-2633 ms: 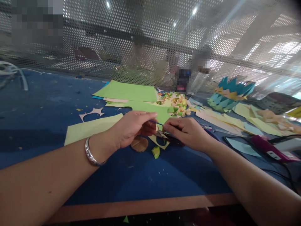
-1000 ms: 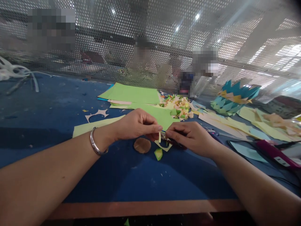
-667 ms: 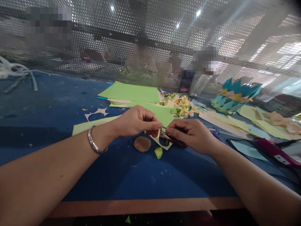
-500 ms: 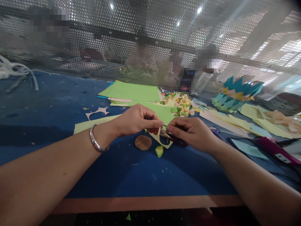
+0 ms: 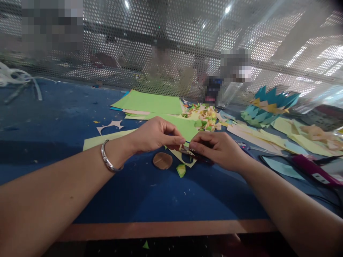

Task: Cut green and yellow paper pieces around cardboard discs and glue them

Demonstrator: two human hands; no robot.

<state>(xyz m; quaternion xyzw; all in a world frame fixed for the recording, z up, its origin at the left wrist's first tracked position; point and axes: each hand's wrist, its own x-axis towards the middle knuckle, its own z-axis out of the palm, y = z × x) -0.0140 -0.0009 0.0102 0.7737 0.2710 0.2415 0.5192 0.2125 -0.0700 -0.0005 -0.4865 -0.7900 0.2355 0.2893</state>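
Note:
My left hand [image 5: 159, 136], with a silver bangle on its wrist, pinches a small pale yellow paper strip [image 5: 180, 146] between thumb and fingers. Close beside it, my right hand [image 5: 221, 148] has its thumb and index finger pressed together; what lies between them is too small to make out. Under the right hand shows a tool with a metal blade and dark red handle [image 5: 205, 159], apparently scissors, partly hidden. Below the hands lie a pale paper offcut [image 5: 178, 156] with a round cut-out, a brown round disc [image 5: 162, 161] and a small green-and-yellow paper piece [image 5: 181, 170].
Green paper sheets [image 5: 154, 102] are stacked behind the hands, beside a pile of small folded paper pieces [image 5: 206, 116]. A teal paper crown-like form [image 5: 270, 105], a magenta power strip [image 5: 316, 171] and cables stand right. White strips [image 5: 17, 76] lie far left; a perforated metal screen rises behind.
The paper strip between my left fingers shows shorter than before. Both hands keep nearly the same place, and the view has shifted slightly.

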